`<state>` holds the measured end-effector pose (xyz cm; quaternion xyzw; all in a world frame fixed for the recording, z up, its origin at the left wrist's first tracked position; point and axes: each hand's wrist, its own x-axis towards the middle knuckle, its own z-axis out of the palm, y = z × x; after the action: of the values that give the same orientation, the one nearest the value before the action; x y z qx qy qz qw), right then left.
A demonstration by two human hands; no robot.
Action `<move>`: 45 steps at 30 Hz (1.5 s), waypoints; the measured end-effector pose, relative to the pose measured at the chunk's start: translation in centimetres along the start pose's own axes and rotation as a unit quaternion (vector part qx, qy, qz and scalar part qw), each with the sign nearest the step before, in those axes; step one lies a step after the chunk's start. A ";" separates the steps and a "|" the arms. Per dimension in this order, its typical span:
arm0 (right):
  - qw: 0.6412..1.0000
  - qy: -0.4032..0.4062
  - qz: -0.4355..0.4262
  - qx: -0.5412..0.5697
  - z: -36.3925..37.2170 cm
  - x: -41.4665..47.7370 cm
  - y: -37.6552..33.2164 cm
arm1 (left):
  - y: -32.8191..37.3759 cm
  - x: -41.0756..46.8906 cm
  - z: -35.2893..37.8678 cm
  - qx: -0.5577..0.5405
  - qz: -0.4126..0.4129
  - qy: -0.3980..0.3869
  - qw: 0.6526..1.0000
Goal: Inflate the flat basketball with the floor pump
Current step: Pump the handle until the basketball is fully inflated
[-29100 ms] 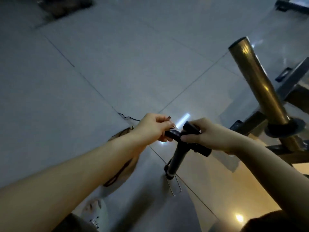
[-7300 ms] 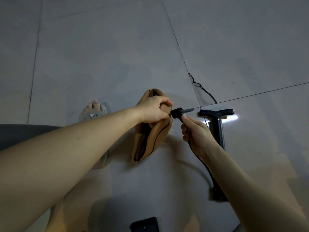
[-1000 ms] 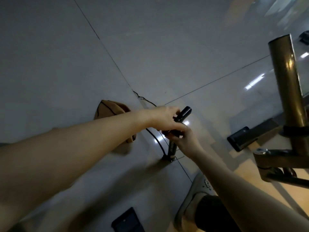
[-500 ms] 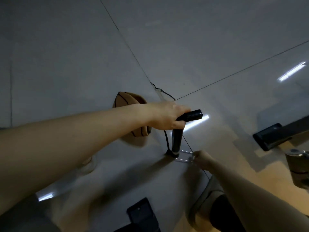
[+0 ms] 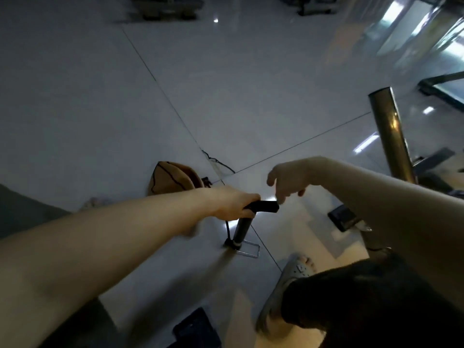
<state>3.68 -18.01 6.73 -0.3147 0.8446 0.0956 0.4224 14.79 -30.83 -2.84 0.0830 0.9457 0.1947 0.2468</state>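
The black floor pump (image 5: 242,229) stands upright on the tiled floor, its wire foot bracket (image 5: 248,248) folded out to the right. My left hand (image 5: 234,203) grips the left half of the pump's T-handle (image 5: 267,206). My right hand (image 5: 288,178) hovers just above the handle's right end with loosely curled fingers, holding nothing. The flat tan basketball (image 5: 173,180) lies crumpled on the floor behind my left forearm, with the pump's black hose (image 5: 227,228) running down beside the barrel.
A brass-coloured post (image 5: 390,135) on a metal stand rises at the right. A dark phone (image 5: 342,217) lies on the floor near it. My sandalled right foot (image 5: 296,270) is beside the pump base. Another dark object (image 5: 195,330) lies at the bottom.
My right hand has risen from the wire foot bracket at the pump's base up to the right end of the handle. My left hand has kept its grip on the handle.
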 end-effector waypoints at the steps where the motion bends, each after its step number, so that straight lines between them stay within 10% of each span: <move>1: 0.999 -0.030 0.007 -0.033 1.0 -0.4 -1.3 | 0.0 -0.3 0.3 0.005 0.002 0.003 1.000; 16: 0.999 -0.035 0.000 -0.034 5.2 5.3 -3.4 | -1.0 0.2 -0.5 -0.054 -0.095 -0.006 0.994; 26: 0.988 0.127 -0.062 0.068 -7.1 -7.8 -1.6 | 6.4 -4.6 -18.4 0.015 -0.070 0.046 0.996; 45: 0.991 0.101 0.035 -0.082 5.8 6.5 -1.6 | 0.1 2.9 -1.6 0.076 -0.101 0.023 0.992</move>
<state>5.57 -19.70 -1.80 -0.3268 0.8827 0.1467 0.3043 11.44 -30.52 -2.75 0.0008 0.9667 0.0984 0.2361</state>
